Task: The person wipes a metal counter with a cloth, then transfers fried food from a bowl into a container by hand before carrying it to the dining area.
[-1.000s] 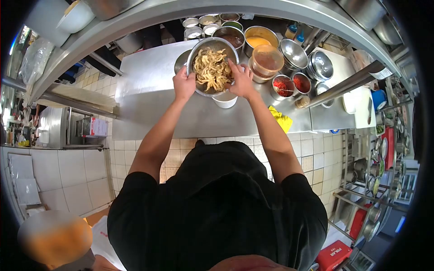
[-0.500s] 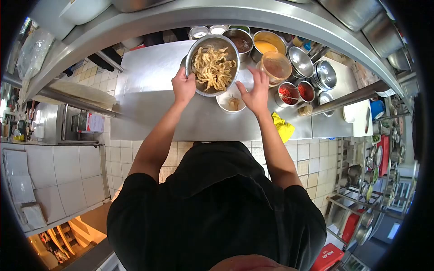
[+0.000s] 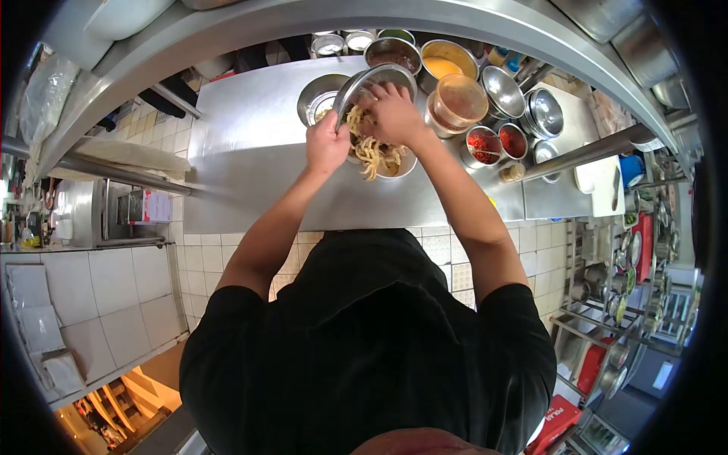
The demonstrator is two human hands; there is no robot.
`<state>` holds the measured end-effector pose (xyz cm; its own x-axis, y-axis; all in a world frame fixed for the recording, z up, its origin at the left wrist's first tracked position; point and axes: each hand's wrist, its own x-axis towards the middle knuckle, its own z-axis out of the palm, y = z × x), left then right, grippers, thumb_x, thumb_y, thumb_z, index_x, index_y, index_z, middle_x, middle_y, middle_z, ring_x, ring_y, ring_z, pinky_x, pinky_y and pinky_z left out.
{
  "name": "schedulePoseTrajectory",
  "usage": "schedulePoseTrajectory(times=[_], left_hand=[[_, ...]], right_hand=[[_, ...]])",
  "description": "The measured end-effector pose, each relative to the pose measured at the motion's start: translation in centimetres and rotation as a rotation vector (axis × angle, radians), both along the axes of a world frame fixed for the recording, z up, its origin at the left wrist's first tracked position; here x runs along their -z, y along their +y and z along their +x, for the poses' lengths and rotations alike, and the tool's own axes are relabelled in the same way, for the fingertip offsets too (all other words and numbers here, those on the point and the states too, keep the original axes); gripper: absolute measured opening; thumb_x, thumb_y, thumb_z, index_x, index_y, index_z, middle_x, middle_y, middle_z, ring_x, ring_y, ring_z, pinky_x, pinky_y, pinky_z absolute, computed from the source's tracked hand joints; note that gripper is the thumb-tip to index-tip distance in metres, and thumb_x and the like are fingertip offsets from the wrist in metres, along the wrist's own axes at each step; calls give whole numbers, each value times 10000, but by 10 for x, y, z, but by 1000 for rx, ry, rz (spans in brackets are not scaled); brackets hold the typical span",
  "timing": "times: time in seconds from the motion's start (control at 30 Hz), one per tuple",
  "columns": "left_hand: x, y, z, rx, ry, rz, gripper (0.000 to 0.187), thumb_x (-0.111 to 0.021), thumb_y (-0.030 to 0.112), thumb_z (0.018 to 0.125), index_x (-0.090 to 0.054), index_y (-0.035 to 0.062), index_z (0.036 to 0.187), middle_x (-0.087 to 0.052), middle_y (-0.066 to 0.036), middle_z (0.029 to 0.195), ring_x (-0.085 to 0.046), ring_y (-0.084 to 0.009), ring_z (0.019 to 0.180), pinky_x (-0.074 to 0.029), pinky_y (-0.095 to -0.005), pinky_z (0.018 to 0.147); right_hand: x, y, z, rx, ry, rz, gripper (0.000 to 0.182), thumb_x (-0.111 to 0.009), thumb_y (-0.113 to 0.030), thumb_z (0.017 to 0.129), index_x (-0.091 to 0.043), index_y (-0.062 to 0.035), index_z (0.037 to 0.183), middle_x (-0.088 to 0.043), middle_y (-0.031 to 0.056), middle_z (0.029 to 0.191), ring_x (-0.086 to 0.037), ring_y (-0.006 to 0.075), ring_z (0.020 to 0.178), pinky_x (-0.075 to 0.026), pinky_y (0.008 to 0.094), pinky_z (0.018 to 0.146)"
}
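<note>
My left hand (image 3: pixel 327 144) grips the rim of a metal bowl (image 3: pixel 394 72), which is tilted down toward me. Inside it, my right hand (image 3: pixel 393 115) is curled over golden fried battered strips (image 3: pixel 379 152); its fingertips are partly hidden. The strips hang over the bowl's lower edge, above a white bowl (image 3: pixel 409 165) that they largely cover. Just left of the tilted bowl, another metal bowl (image 3: pixel 309 95) rests on the steel counter (image 3: pixel 243 152).
Close by on the right are a stacked orange-lidded tub (image 3: pixel 461 98), a pot of yellow liquid (image 3: pixel 444 67) and two red-filled containers (image 3: pixel 482 144). Metal bowls (image 3: pixel 543 114) stand farther right. A steel shelf edge (image 3: pixel 318 21) arches across the top.
The metal bowl has tipped toward me and shifted right, over the white bowl. My right hand has moved from beside it into the strips, which now spill over its edge. Another metal bowl is uncovered.
</note>
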<state>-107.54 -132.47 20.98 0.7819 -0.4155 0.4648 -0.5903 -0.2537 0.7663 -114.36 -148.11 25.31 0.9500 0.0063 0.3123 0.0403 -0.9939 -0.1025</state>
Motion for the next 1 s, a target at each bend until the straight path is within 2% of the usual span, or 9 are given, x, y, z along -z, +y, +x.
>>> schedulePoseTrajectory(times=[0.03, 0.13, 0.17, 0.3, 0.5, 0.73, 0.87, 0.93, 1.0], left_hand=[[-4, -1, -4, 15, -15, 15, 115, -520, 32, 683, -406, 17, 673, -465, -166, 528, -461, -349, 465, -378, -377, 432], [-10, -5, -6, 48, -236, -6, 138, -522, 30, 691, -390, 8, 657, -424, -146, 484, -441, -275, 412, -355, -327, 413], [-13, -5, -9, 58, -242, -5, 127, -526, 30, 681, -402, 11, 661, -469, -169, 530, -474, -368, 493, -377, -382, 432], [-16, -9, -13, 101, -366, 57, 119, -526, 16, 673, -410, 31, 653, -498, -158, 581, -511, -347, 514, -387, -413, 444], [-29, -10, -9, 110, -533, 138, 110, -532, 53, 692, -436, 69, 641, -515, -106, 601, -529, -305, 509, -434, -399, 445], [-45, -12, 17, 56, -619, 152, 119, -526, 59, 709, -440, 76, 629, -526, -114, 593, -538, -304, 499, -447, -395, 447], [-40, -4, 53, -132, -308, 122, 75, -517, 63, 705, -458, 27, 677, -532, -132, 578, -539, -337, 546, -434, -390, 513], [-24, 3, 78, -141, 22, -131, 67, -508, 57, 700, -494, 5, 740, -554, -151, 627, -539, -313, 551, -423, -394, 552], [17, 8, 108, -201, 251, -266, 86, -487, 47, 724, -521, -4, 783, -571, -135, 646, -520, -227, 460, -415, -345, 440]], right_hand=[[5, 0, -2, 19, 73, -58, 584, -645, -392, 659, -480, -208, 1187, -439, 110, 1221, -392, 311, 1109, -308, 470, 896], [12, 1, -10, 54, 118, 24, 608, -643, -422, 656, -468, -209, 1198, -431, 112, 1225, -386, 314, 1115, -298, 479, 907], [11, 3, -13, 85, 137, 37, 640, -645, -456, 645, -456, -207, 1204, -416, 114, 1233, -370, 318, 1137, -276, 493, 931], [8, 13, -29, 73, 71, -95, 682, -634, -518, 629, -445, -210, 1207, -407, 112, 1236, -335, 324, 1173, -234, 513, 965], [37, 12, -56, 238, 87, 29, 548, -599, -470, 694, -495, -198, 1158, -447, 96, 1208, -339, 294, 1175, -218, 500, 968], [74, -1, -59, 289, -131, 147, 378, -555, -414, 756, -580, -160, 1035, -503, 70, 1162, -403, 272, 1104, -232, 475, 950], [-8, -22, -71, 491, -282, 331, 245, -606, -268, 736, -600, -124, 934, -577, 89, 1018, -486, 274, 1001, -339, 407, 877], [-12, -34, -88, 509, -235, 338, 210, -607, -208, 723, -598, -110, 908, -595, 94, 954, -521, 271, 938, -384, 392, 821], [-7, -49, -100, 552, -179, 390, 191, -604, -171, 715, -595, -94, 890, -607, 99, 921, -549, 272, 890, -416, 382, 781]])
